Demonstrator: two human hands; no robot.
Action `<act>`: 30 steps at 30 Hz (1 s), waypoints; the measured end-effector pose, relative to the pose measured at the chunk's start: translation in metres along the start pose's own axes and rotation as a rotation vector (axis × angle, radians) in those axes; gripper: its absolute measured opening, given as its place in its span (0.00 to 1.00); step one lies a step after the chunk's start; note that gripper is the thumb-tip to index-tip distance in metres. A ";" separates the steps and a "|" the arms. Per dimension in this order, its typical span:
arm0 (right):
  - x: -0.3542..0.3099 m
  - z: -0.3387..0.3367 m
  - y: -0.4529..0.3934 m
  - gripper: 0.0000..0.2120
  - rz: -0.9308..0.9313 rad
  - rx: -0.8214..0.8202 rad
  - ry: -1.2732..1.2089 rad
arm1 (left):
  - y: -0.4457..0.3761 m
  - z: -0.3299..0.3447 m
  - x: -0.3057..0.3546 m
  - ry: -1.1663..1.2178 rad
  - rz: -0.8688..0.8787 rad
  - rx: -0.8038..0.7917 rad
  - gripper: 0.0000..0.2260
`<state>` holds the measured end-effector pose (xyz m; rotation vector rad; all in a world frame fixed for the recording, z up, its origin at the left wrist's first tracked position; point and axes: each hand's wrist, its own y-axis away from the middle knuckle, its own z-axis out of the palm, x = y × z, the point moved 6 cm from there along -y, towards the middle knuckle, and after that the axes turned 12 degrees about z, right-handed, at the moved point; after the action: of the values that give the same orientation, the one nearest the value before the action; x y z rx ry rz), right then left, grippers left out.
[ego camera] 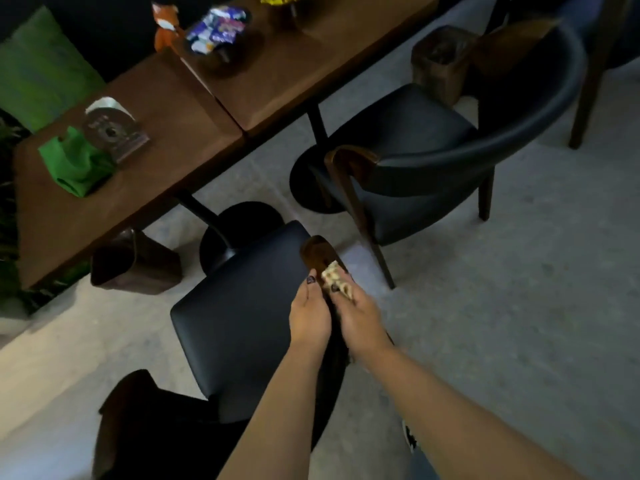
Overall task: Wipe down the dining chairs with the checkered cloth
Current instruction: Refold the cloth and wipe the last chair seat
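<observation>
Right hand [360, 315] pinching bunched checkered cloth [337, 278] on near chair [242, 306] armrest, left hand [309, 315] fingers curled on it — small wad could slip off the narrow wood.

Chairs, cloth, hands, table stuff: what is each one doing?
Checkered cloth: bunched, on the armrest.
Right hand: grips the cloth.
Left hand: holds the armrest.
Near chair: armrest being wiped.
Far chair: untouched.
Green cloth: crumpled on the table.
Snack bowl: full.

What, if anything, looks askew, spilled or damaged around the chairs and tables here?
Nothing clearly stands out. Both hands work the checkered cloth on the near chair's wooden arm. A crumpled green cloth lies on the left table, which looks like clutter rather than a spill.
</observation>
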<state>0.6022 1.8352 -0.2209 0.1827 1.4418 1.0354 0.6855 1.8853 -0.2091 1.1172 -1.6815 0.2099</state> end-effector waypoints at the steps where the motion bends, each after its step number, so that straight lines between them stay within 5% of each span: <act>1: 0.005 0.003 -0.009 0.14 0.015 -0.022 -0.024 | -0.007 0.002 -0.003 -0.015 0.028 0.012 0.16; 11: 0.045 -0.009 -0.089 0.11 0.177 -0.073 -0.236 | -0.018 0.005 -0.017 -0.132 0.192 0.059 0.18; 18: 0.046 -0.073 -0.163 0.15 0.323 0.445 0.340 | -0.015 0.007 -0.021 -0.104 0.176 0.050 0.18; 19: 0.043 -0.084 -0.173 0.17 0.349 0.482 0.236 | -0.016 0.007 -0.020 -0.103 0.180 0.043 0.18; 25: 0.063 -0.033 -0.212 0.14 0.435 0.130 0.141 | -0.015 0.008 -0.022 -0.092 0.189 0.039 0.18; 30: 0.028 -0.014 -0.196 0.11 0.180 0.078 0.044 | -0.017 0.009 -0.025 -0.064 0.193 0.066 0.17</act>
<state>0.6759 1.7342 -0.3747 0.3528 1.5279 1.1353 0.6925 1.8850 -0.2393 1.0186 -1.8522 0.3573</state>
